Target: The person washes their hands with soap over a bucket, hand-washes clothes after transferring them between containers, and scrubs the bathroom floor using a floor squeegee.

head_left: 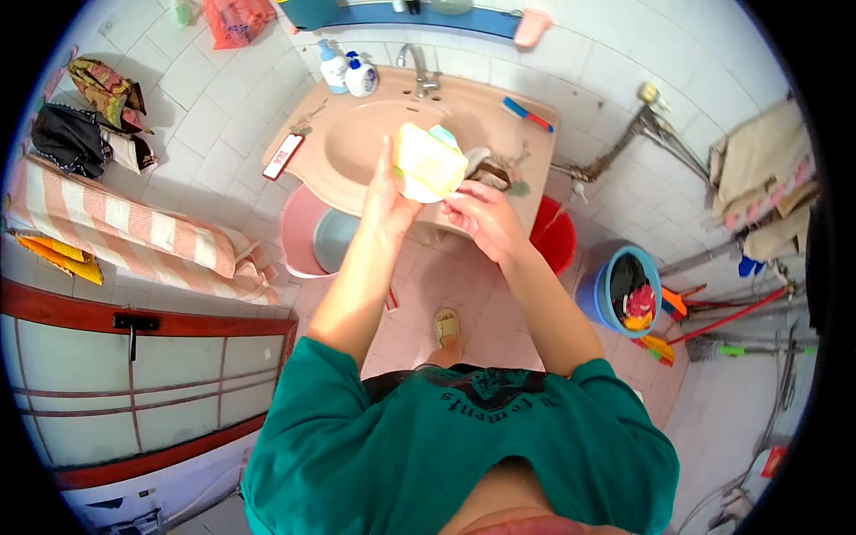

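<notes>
Above the sink basin, my left hand grips a pale yellow-white, roughly box-shaped thing with a bluish-green edge at its upper right. Glare washes out its surface, so I cannot tell its kind. The thumb lies along its left side, and the other fingers are mostly hidden beneath it. My right hand has its fingers curled and pinched at the lower right corner of the same thing. Just behind the right hand, a crumpled brown and white cloth lies on the edge of the pinkish sink.
Two pump bottles stand by the faucet. A blue and red brush-like item and a red-and-white box lie on the counter. Below are a pink basin, a red bucket and a blue bucket holding cloths.
</notes>
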Tool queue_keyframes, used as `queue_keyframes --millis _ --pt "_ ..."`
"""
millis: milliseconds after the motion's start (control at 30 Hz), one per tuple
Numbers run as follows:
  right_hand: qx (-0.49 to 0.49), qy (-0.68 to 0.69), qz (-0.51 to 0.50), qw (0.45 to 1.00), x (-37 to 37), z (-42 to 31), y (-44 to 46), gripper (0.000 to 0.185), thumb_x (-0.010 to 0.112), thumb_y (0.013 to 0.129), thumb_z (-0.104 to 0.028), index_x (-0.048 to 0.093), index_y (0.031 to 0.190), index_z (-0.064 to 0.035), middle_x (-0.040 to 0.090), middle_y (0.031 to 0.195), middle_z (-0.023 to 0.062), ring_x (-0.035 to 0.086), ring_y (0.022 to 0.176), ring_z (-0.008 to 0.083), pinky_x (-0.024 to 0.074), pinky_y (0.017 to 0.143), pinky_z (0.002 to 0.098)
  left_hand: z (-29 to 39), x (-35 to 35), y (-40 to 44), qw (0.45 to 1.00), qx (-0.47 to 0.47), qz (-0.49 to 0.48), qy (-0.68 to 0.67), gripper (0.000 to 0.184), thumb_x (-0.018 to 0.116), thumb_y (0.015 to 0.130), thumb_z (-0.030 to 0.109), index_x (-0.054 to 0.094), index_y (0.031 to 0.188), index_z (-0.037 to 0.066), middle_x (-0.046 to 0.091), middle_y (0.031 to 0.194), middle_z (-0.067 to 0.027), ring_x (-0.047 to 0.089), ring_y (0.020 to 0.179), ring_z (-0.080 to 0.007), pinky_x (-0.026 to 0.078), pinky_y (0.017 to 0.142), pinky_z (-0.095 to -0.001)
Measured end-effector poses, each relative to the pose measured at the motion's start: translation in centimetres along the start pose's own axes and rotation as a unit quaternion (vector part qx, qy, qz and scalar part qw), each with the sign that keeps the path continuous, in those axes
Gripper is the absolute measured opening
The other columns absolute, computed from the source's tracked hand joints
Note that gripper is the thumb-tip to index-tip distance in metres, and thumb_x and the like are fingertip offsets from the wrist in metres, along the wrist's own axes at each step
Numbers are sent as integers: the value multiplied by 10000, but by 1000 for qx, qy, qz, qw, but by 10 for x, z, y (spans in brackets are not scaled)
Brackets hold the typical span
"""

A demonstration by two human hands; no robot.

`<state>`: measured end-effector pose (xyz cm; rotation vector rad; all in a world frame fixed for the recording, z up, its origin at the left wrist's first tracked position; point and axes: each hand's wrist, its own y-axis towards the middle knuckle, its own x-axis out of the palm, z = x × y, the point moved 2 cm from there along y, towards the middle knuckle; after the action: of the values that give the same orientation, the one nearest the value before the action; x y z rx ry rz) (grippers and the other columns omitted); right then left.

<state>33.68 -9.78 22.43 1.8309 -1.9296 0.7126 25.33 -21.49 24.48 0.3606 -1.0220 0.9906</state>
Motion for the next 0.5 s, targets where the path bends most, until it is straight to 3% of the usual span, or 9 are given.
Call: queue_keyframes --millis 133,267,433,500 --pt "54 30 -14 998 25 -13 73 191 490 804 -104 513 934 34 558 865 93 543 769 145 448 676 233 60 -7 46 999 18 9 29 503 501 784 451 432 1114 77 493 1106 -82 485 1022 -224 399 860 -408" --pt "39 13 -49 998 42 -16 120 189 485 793 -94 520 917 43 562 858 105 548 761 149 454 671 235 98 -13 72 999 29 22 25 504 511 772 465 450 1095 82 511 1083 -70 500 1001 -213 408 851 -396" --pt "34 -14 -22 999 54 -11 161 162 493 786 -87 538 849 56 575 794 104 561 703 152 474 647 257 121 -18 87 998 48 42 0 498 510 773 463 456 1087 80 511 1086 -74 505 992 -214 405 849 -398" --pt "40 -10 -32 999 57 -6 178 173 497 790 -101 526 861 54 571 810 103 558 720 152 471 660 254 133 -24 97 997 62 48 22 528 457 792 488 443 1096 57 505 1094 -91 499 1002 -235 394 852 -428"
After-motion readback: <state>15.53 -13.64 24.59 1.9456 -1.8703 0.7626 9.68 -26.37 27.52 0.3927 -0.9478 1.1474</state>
